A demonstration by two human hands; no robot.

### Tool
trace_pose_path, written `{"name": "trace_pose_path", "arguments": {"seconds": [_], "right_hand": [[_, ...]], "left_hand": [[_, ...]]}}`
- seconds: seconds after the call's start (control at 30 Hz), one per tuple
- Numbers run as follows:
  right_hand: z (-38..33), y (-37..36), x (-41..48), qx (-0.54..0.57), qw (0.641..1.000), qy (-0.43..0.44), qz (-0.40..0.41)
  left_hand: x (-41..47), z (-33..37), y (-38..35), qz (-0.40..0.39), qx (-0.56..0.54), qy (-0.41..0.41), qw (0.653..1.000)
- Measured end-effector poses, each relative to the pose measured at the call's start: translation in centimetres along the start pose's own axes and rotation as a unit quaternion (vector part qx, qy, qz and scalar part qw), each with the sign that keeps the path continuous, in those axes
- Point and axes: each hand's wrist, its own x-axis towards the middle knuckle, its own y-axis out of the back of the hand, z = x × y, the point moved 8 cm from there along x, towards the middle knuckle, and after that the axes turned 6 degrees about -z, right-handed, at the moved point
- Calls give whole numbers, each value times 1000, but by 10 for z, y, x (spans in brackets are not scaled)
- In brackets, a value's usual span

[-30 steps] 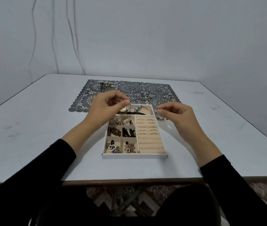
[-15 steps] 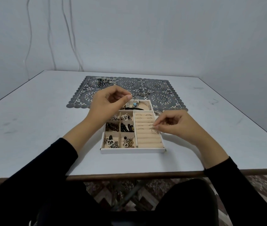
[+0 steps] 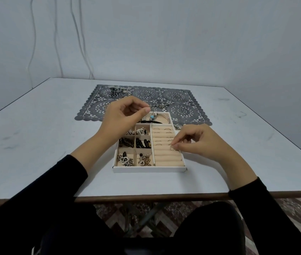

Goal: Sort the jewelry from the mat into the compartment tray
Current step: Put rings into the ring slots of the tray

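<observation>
While right hand [image 3: 201, 142] fingers pinch a thin metal ring [image 3: 172, 148] over beige rolls [image 3: 166, 157] of the white compartment tray [image 3: 149, 169], missing the slot could drop it; left hand [image 3: 122, 118] curled, contents unclear.

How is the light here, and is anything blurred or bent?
Head view: dim, flat, bluish light; soft shadow on the table under the right hand; no glare; wide lens splays the table's sides; the ring in its grip is too small for detail.

No legible text, labels, brand marks or numbers anywhere: tray, mat, desk and wall all unmarked.
</observation>
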Motion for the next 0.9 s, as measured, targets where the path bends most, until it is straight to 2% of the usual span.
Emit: {"name": "trace_pose_path", "arguments": {"seconds": [0.4,0.67,0.9], "right_hand": [[5,-3,1,-30,999,-3,-25],[7,-4,5,21,997,-47,-53],[8,-7,7,23,995,-45,-80]], "left_hand": [[-1,0,-2,-10,5,-7,1000],[0,-1,-3,-14,-5,-6,1000],[0,-1,-4,-18,-2,-11,1000]]}}
